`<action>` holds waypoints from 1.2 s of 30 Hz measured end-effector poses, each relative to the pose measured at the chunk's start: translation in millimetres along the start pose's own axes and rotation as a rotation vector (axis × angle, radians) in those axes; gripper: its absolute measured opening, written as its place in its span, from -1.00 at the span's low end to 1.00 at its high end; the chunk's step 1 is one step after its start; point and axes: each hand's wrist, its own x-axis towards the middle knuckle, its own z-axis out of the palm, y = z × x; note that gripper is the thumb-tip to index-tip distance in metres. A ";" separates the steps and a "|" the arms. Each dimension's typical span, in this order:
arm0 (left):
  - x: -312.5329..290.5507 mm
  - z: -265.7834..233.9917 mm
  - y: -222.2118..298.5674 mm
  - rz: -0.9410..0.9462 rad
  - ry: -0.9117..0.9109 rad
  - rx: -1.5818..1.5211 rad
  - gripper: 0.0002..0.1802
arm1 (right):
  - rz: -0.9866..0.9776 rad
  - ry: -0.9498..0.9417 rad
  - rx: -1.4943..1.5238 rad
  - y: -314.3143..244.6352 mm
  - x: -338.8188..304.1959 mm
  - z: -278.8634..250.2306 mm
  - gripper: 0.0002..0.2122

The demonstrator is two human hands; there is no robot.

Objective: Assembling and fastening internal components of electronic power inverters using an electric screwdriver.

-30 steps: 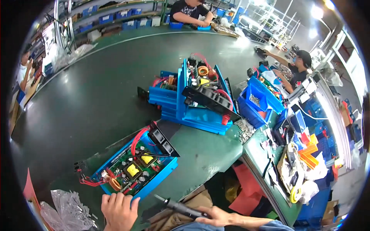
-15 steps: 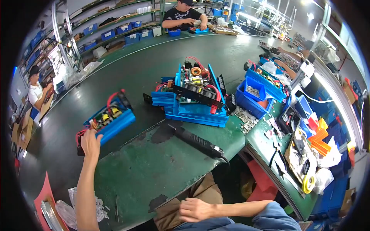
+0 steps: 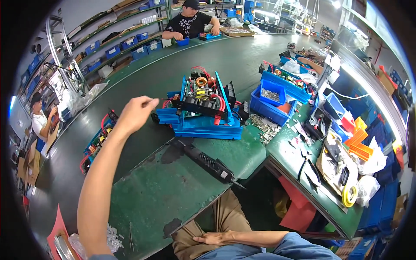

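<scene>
My left hand [image 3: 136,113] is raised over the table with its fingers drawn together, and nothing shows in it. Beyond its wrist, partly hidden by my forearm, an open blue metal housing with a circuit board and red wires [image 3: 100,138] lies on the dark surface. To the hand's right, a stack of blue housings [image 3: 208,131] carries an open one on top, its board, copper coil [image 3: 201,81] and black end panel exposed. A black electric screwdriver [image 3: 206,161] lies in front of the stack. My right hand [image 3: 214,238] rests on my lap, fingers stretched out.
Blue bins [image 3: 273,110] with small metal parts stand to the right, loose parts [image 3: 263,126] spilled beside them. Pliers [image 3: 308,170], yellow tape [image 3: 349,196] and orange trays [image 3: 359,145] lie on the side table. Co-workers sit at the far edge [image 3: 190,24] and far left [image 3: 41,117].
My left hand has let go of the blue housing, now lying on the left, and moved right and up toward the stack. My right hand has settled lower on my lap, its fingers straighter.
</scene>
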 end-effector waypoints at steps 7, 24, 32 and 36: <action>54.0 33.2 24.2 -0.240 -0.361 -0.291 -0.13 | 0.035 0.077 0.160 -2.3 -16.3 2.6 -0.08; 93.1 73.4 -2.1 0.012 -0.391 -0.129 -0.66 | -0.267 0.887 0.111 4.1 -61.7 -10.2 -0.66; 52.3 31.3 40.0 0.065 -0.187 -0.357 -0.68 | -0.189 0.900 0.146 -7.6 -92.6 -6.0 -0.65; 13.7 -12.2 25.5 0.213 -0.004 0.004 -0.55 | -0.192 0.940 0.120 -9.6 -107.5 -5.4 -0.64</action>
